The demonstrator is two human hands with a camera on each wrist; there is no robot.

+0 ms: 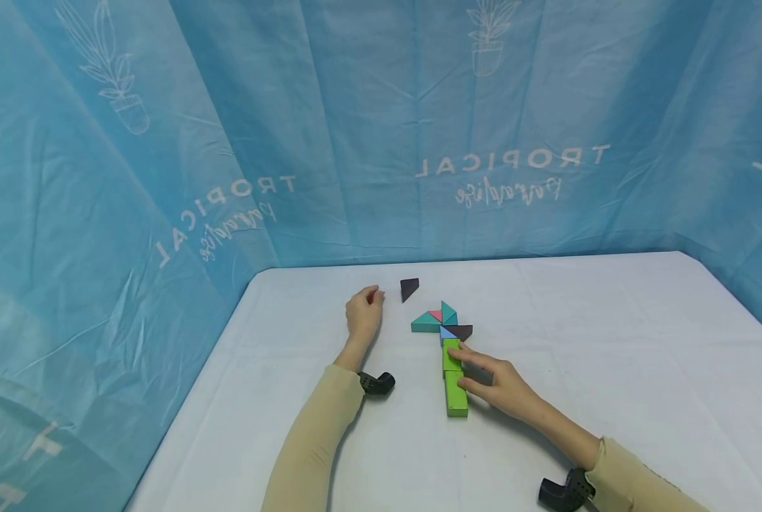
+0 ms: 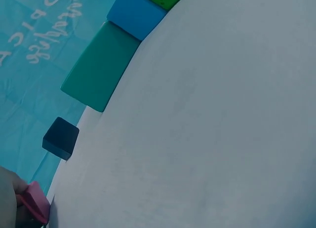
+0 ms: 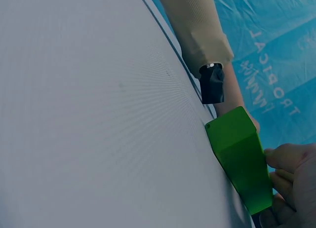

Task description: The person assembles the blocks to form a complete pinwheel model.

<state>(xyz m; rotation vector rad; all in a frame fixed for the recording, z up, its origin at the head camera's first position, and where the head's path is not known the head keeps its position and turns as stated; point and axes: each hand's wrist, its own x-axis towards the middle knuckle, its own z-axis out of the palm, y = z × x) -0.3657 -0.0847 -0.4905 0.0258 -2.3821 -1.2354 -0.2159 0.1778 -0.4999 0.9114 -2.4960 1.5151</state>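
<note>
Near the back left of the table, my left hand (image 1: pixel 363 313) pinches a small pink block (image 2: pixel 35 203), seen low in the left wrist view. A loose dark triangular block (image 1: pixel 409 287) lies just right of it. My right hand (image 1: pixel 505 387) rests beside two green blocks (image 1: pixel 456 395) laid end to end, its thumb and forefinger touching them along the right side. Above them, a pinwheel shape joins teal triangles (image 1: pixel 425 323), a pink piece (image 1: pixel 436 315), a blue triangle (image 1: pixel 446 333) and a dark one (image 1: pixel 463 331).
A white-covered table (image 1: pixel 579 334) carries all the blocks. Blue printed curtains (image 1: pixel 368 142) hang behind and at both sides. Each wrist bears a black camera mount (image 1: pixel 378 384); both sleeves are beige.
</note>
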